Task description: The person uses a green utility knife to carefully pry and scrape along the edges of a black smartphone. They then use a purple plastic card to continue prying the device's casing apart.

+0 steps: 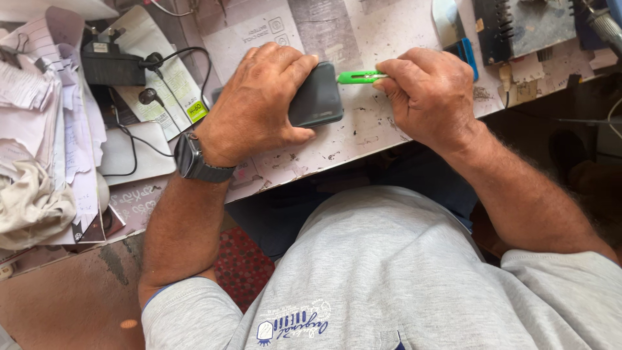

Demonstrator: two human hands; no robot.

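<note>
A dark phone (pixel 317 97) lies flat on the worn white worktop (pixel 382 39), and my left hand (pixel 259 104) presses down over its left part, fingers wrapped around the edges. My right hand (pixel 427 91) grips a slim bright green tool (pixel 357 77). The tool's tip touches the phone's upper right edge. A dark watch (pixel 194 161) sits on my left wrist.
A black charger block (pixel 111 65) with a cable lies at the upper left, beside stacked papers (pixel 45 97) and a crumpled cloth (pixel 29 207). A dark device (pixel 521 26) and a blue item (pixel 465 52) rest at the upper right. The worktop's front edge runs just below the phone.
</note>
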